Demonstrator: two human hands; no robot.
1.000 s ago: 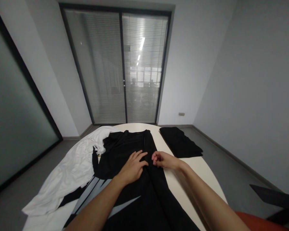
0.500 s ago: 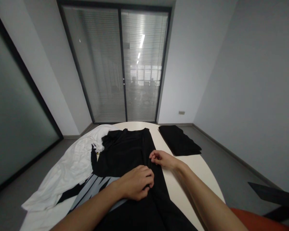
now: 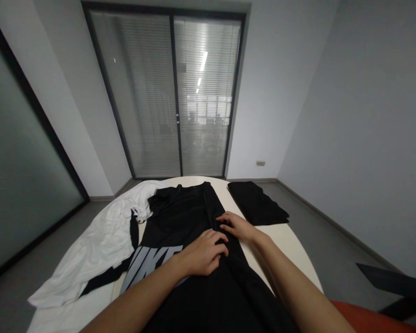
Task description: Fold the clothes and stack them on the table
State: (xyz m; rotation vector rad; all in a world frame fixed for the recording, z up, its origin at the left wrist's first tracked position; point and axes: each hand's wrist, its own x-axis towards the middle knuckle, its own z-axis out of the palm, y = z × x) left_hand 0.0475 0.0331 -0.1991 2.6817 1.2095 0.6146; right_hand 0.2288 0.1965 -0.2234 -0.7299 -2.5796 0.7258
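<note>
Both hands on a black NIKE shirt at the middle of the table.
With twelve o'clock at the far edge of the round table (image 3: 293,245), the black shirt (image 3: 178,206) lies from centre towards six, its grey capitals (image 3: 159,256) reading NIKE, partly hidden by the left forearm (image 3: 142,296). The left hand (image 3: 206,253) rests on it, fingers curled; the right hand (image 3: 236,225), towards two, has fingers bent at a lengthwise fold. Whether either pinches fabric, I cannot tell. A white garment (image 3: 107,231) lies around nine; a folded black cloth (image 3: 258,203), around one.
</note>
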